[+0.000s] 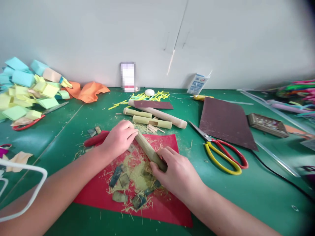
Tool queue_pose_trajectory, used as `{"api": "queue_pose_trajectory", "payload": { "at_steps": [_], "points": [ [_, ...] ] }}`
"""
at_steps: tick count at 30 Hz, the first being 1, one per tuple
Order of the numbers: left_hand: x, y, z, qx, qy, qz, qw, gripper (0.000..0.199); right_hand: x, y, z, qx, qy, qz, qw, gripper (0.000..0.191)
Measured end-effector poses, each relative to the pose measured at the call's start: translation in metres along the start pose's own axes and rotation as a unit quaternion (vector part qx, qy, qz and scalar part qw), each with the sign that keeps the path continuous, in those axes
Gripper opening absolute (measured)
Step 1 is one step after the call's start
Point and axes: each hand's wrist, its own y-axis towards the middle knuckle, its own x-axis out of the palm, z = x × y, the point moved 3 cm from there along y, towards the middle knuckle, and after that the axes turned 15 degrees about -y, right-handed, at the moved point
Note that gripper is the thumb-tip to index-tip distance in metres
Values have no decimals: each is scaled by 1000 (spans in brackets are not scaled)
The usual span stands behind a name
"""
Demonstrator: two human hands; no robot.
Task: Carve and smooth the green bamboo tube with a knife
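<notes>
A pale bamboo tube [149,147] lies slanted between my hands, over a red sheet [98,193] strewn with shavings and dark chips. My left hand [120,137] is closed around the tube's far end. The near end is in my right hand [172,167], fingers and thumb wrapped on either side. Beside my left hand is a red handle [94,139], partly hidden by the wrist. Beyond the hands lie a notched bamboo piece [159,122], another bamboo piece [138,113] and a longer wooden stick [167,116] with a narrow brown strip [154,104] across it.
To the right are scissors [221,152], a dark sandpaper sheet [225,123] and a metal box [268,125]. Paper pieces [27,88] heap up at left. A phone [128,77] leans against the wall. A white frame [36,193] juts in at lower left.
</notes>
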Motion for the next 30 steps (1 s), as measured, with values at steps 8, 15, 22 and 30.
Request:
{"api": "queue_pose_trajectory", "payload": {
  "at_steps": [8,15,22,30],
  "points": [
    [-4,1,-8,4,-4,5,1000,18,2,0,0,-7,-7,12,1000,12],
    [2,1,0,12,-12,-29,999,19,2,0,0,-10,-13,15,1000,11],
    [3,0,-1,7,-38,-41,998,18,1,-1,-2,-17,-27,23,999,9],
    [3,-3,4,8,-48,-50,998,17,1,-2,-4,-25,-49,31,998,7]
  ]
}}
